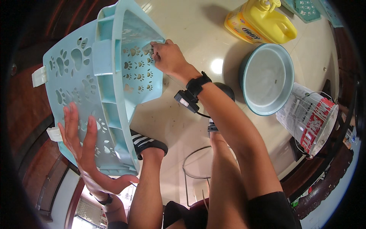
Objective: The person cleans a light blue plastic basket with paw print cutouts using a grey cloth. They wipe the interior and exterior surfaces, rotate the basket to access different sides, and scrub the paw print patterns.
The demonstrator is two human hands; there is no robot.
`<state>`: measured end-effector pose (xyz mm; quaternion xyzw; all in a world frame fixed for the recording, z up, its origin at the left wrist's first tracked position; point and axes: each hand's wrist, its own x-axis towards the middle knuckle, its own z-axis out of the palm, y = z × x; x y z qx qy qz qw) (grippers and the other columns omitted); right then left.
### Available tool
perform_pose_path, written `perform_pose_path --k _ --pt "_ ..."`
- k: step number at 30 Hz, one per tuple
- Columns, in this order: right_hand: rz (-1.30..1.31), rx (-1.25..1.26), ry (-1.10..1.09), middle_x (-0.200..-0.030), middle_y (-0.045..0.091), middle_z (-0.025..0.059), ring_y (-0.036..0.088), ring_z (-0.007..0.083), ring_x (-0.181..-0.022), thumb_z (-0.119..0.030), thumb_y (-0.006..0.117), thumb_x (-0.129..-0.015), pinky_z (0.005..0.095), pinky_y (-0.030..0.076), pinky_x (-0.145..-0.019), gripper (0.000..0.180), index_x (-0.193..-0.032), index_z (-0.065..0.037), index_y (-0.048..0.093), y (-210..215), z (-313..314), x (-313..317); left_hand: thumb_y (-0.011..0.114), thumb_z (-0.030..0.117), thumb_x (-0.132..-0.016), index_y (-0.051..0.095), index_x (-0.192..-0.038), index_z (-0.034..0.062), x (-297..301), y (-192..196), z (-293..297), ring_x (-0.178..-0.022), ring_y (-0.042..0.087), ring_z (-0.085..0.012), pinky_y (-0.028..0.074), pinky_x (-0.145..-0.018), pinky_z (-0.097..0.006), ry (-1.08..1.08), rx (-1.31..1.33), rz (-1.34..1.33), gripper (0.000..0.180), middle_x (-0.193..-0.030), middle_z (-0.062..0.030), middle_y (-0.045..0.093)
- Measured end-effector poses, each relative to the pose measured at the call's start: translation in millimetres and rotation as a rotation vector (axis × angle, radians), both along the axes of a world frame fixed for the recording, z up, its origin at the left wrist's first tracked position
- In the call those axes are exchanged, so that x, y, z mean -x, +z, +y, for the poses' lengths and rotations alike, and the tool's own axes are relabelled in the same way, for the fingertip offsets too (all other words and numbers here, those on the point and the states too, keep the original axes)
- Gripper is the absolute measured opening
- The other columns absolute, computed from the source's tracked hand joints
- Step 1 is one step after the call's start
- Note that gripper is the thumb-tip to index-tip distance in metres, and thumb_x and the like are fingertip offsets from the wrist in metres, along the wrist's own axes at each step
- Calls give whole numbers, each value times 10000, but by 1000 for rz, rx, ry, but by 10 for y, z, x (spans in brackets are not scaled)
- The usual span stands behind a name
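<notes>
A light blue plastic shell [106, 57] with paw-print cutouts, like part of a pet carrier, stands tilted at the left, its open side facing right. White clips [39, 76] stick out from its outer edge. My left hand [85, 152] is spread against the outer face, fingers stretched and thumb by the lower rim; it steadies the shell without gripping it. Inside the shell, my right hand [167, 57] is closed on a small greyish wad [146, 48], pressed to the perforated wall. Its kind is mostly hidden by my fingers.
On the pale tiled floor to the right stand a yellow jug [267, 24], a blue basin [289, 82] with cloudy liquid, and a tilted white-and-red bucket [310, 118]. More blue plastic parts [305, 9] lie beyond. A wire-framed stool [185, 168] is between my legs; dark wooden furniture [26, 129] borders the left.
</notes>
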<state>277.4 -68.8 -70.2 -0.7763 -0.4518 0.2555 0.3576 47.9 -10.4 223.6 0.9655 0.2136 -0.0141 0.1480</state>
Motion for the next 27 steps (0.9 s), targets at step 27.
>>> perform_pose_path --k 27 --pt "-385 161 247 -1045 686 54 564 271 -1084 -115 663 -723 396 479 -817 298 -1014 -101 728 158 53 70 541 914 -665 469 -1469 82 54 35 -92 -1450 280 -475 122 -1136 -687 52 -29 -1 1159 -1533 -281 356"
